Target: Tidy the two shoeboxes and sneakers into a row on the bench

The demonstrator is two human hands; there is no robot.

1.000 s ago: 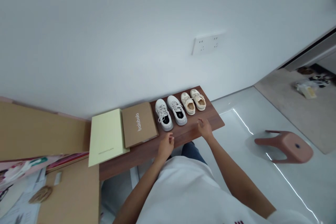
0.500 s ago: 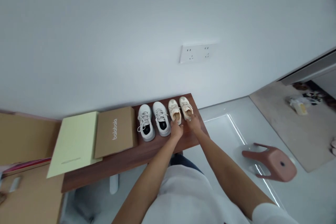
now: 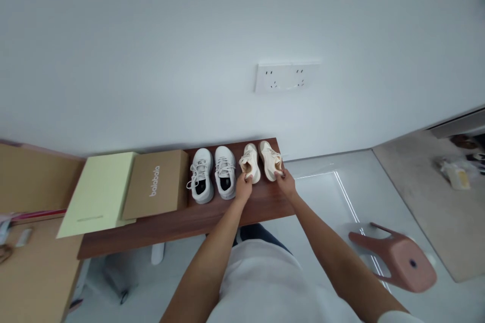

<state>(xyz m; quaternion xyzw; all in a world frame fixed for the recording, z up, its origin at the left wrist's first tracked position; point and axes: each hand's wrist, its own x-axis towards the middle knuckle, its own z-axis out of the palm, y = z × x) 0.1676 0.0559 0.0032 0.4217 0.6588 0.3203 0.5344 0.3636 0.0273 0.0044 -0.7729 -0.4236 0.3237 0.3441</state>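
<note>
The person reaches forward with both bare arms, the left arm (image 3: 212,257) and the right arm (image 3: 329,255), and they go out from the body in a narrow V. The left hand (image 3: 243,187) has its fingers (image 3: 248,177) bent and pinched closed. The right hand (image 3: 286,184) is in almost the same pose, fingers (image 3: 281,174) curled downward. The two hands are near each other, not touching.

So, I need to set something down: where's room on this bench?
Bare wood runs along the front edge of the bench, below the white sneakers and cardboard box. It's crowded at the cream shoes, where your left hand and right hand sit.
</note>
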